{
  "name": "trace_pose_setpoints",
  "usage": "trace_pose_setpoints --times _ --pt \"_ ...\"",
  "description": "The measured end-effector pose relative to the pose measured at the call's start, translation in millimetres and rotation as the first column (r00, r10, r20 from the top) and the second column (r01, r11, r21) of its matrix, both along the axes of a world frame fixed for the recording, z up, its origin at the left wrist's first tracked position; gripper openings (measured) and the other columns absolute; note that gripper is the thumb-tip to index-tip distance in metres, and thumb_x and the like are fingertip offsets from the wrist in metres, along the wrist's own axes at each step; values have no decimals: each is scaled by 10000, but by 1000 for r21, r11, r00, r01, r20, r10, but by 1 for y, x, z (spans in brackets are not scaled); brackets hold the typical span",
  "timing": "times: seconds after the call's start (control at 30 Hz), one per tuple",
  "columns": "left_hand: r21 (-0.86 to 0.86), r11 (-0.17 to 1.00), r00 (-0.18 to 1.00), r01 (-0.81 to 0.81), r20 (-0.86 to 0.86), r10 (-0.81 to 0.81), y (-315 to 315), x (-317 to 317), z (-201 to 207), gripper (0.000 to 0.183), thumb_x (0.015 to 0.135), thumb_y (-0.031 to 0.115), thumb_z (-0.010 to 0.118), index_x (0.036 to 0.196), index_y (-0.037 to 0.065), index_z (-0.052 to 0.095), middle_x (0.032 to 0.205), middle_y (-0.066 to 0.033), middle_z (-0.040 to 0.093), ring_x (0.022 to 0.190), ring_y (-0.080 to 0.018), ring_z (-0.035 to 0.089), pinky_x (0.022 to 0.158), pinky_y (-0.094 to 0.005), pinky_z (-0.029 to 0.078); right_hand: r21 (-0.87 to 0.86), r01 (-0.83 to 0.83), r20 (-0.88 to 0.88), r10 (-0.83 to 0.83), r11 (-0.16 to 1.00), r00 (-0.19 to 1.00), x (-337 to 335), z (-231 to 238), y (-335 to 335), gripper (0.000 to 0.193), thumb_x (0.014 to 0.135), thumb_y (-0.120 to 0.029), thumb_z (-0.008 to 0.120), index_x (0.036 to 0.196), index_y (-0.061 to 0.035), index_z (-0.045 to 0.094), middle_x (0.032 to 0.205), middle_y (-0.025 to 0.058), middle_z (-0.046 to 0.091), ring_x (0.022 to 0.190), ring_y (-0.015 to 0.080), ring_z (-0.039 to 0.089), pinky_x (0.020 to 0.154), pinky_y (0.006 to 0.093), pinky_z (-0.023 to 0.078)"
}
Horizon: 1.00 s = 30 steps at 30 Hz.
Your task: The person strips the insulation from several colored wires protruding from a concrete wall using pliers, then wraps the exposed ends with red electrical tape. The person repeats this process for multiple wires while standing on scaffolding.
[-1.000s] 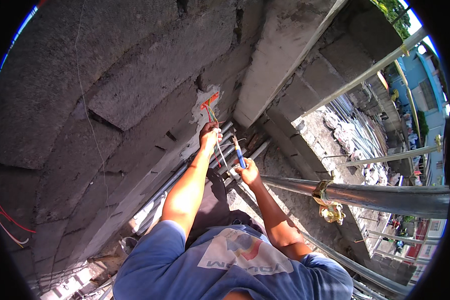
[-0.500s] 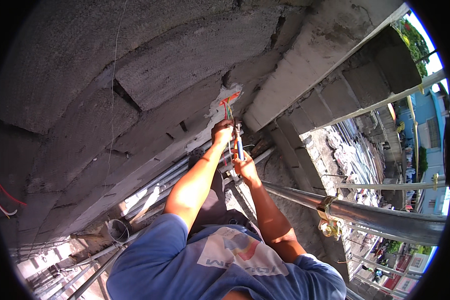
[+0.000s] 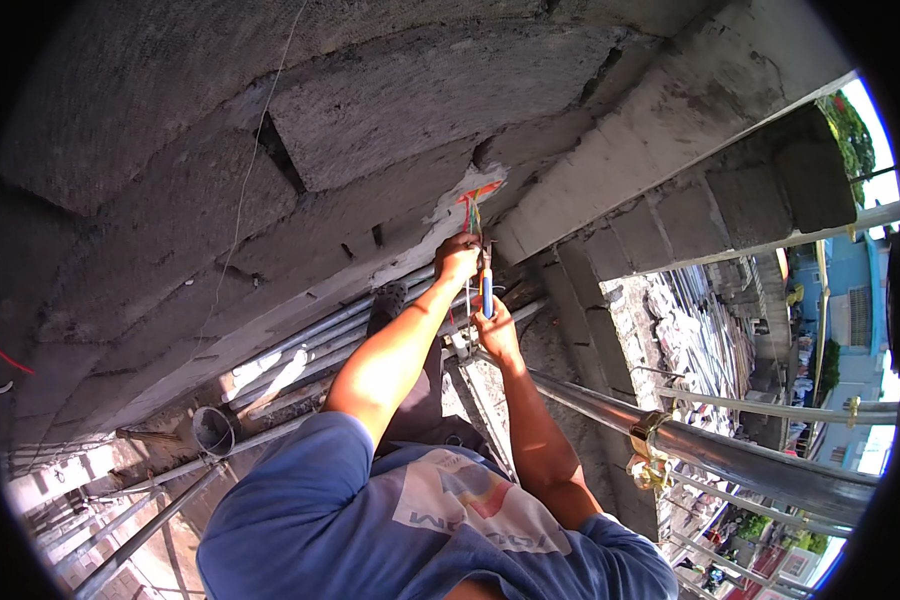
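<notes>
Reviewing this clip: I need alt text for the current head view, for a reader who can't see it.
A person's left hand grips colored wires beside pliers held in the right hand. The wires emerge from an orange fitting in a gray block wall; a metal pole runs at right.

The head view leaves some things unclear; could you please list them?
Head view: wires, stretch at the left hand hidden by its fingers.
Head view: pliers, partly hidden by the right hand; tips too small to read.
Head view: red wire far left, lost in the dark rim.
</notes>
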<state>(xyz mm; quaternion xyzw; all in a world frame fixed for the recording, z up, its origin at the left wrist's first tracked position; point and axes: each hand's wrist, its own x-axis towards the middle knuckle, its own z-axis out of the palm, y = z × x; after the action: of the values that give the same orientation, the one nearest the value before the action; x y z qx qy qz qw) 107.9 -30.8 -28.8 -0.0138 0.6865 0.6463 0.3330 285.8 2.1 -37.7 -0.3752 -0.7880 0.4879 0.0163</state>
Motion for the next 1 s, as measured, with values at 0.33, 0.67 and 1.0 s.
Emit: trace_pose_setpoints --times 0.33,0.67,1.0 --pt "244 970 990 -2 140 -33 2 -2 -22 143 940 89 632 1052 51 712 789 -68 724 569 -133 652 473 -258 513 -137 211 -33 -218 968 975 -11 -8 2 483 888 -180 740 1267 -52 472 789 49 635 685 144 609 629 311 502" --pt "123 992 996 -15 87 5 4 -4 -47 193 890 42 607 1053 51 710 791 -56 717 614 -128 657 534 -285 545 -178 195 186 -162 964 969 -25 -77 7 573 851 -553 757 969 3 687 821 222 710 790 355 703 712 441 534" --pt "-2 999 996 -35 -77 34 -3 -11 -36 180 877 58 619 1005 64 746 816 -30 715 653 -115 624 575 -283 499 -951 171 90 -299 257 950 -20 -33 3 378 949 -445 685 808 -94 662 710 75 644 644 203 626 560 364 500"
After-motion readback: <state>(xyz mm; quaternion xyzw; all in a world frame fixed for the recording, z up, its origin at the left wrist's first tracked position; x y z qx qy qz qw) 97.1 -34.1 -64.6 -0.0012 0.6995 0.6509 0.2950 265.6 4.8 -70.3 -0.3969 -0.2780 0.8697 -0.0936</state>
